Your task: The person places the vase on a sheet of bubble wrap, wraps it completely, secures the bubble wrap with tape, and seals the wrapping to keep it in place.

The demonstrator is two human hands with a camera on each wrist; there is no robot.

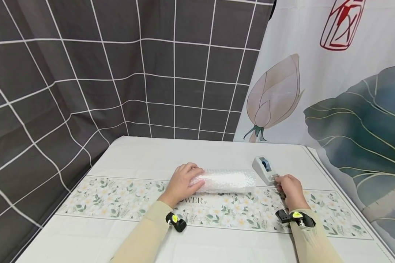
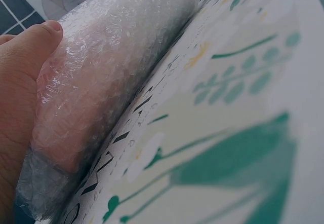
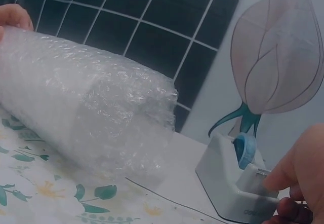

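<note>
A cylinder-shaped bundle in clear bubble wrap lies on its side across the table, pinkish at its left part and white further right. My left hand grips its left end, fingers over the top and thumb on the near side. In the left wrist view the thumb lies along the bubble wrap. Right of the bundle stands a pale grey tape dispenser with a blue-cored roll. At its cutting end, my right hand pinches the tape end; the tape itself barely shows between the fingers.
The white table carries a printed floral band beneath the bundle. A dark grid-patterned curtain hangs behind and to the left. On the right hangs a white curtain with flower and leaf prints.
</note>
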